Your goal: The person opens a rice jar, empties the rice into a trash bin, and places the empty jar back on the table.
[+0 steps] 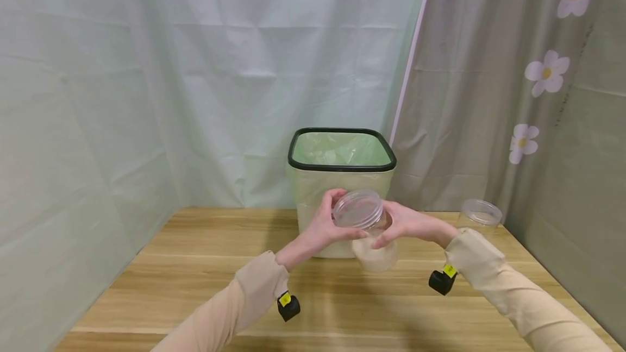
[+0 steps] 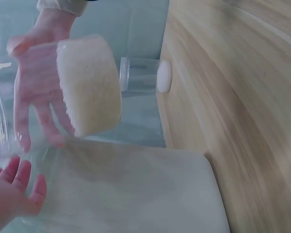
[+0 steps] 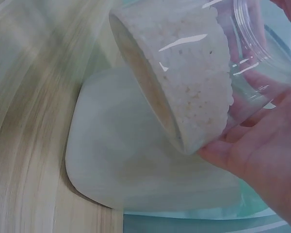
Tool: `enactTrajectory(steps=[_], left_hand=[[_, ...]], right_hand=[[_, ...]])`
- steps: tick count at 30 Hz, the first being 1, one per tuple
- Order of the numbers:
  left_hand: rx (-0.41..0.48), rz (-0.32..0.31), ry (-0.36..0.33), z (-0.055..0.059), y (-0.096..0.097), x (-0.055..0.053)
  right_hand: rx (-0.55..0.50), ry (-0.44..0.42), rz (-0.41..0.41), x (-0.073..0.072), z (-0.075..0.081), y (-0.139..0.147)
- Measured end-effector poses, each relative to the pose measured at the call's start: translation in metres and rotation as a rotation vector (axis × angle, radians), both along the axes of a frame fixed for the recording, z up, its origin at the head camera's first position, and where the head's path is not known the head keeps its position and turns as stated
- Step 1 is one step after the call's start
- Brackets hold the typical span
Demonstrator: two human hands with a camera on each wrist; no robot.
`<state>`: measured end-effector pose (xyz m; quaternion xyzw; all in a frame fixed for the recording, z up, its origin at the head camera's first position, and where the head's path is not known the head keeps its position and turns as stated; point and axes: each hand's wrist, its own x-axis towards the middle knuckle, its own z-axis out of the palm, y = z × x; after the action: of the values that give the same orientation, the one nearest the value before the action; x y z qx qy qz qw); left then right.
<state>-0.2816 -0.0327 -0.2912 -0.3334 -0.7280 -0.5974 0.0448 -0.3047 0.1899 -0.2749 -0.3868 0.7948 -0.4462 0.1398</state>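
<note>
A clear jar (image 1: pixel 375 257) is held tilted above the table, its lower part filled with a pale, grainy substance. My left hand (image 1: pixel 320 224) grips the clear screw lid (image 1: pixel 359 208), thumb across the near side and fingers round the far side. From the right, my right hand (image 1: pixel 409 224) holds the jar's body; the right wrist view shows this hand (image 3: pixel 266 141) along the glassy wall. In the left wrist view the pale contents (image 2: pixel 89 87) lie slanted, and the left hand (image 2: pixel 14 194) shows only partly at the edge.
Behind the hands stands a pale bin (image 1: pixel 313 194) with a black rim (image 1: pixel 342 168) and a green-tinted liner. A second lidded clear jar (image 1: pixel 481 213) stands on the wooden table (image 1: pixel 205 265) at the right, partly hidden by the right arm. Curtains (image 1: pixel 235 80) hang around the table.
</note>
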Motion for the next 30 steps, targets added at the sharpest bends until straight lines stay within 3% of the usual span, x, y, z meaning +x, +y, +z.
enactTrajectory(steps=[2,10,26,30], left_hand=[[0.003,-0.031,-0.006,-0.005,-0.003,-0.008],[0.063,-0.186,0.053,-0.005,-0.012,-0.016],[0.103,-0.255,0.032,-0.005,-0.009,-0.019],[0.119,-0.239,0.030,-0.007,-0.007,-0.019]], right_hand=[[-0.011,-0.007,0.006,0.000,0.001,0.001],[-0.014,-0.049,0.041,0.001,0.002,0.004],[-0.044,-0.075,0.072,0.001,0.002,-0.002],[-0.058,-0.065,0.084,0.001,0.001,-0.004]])
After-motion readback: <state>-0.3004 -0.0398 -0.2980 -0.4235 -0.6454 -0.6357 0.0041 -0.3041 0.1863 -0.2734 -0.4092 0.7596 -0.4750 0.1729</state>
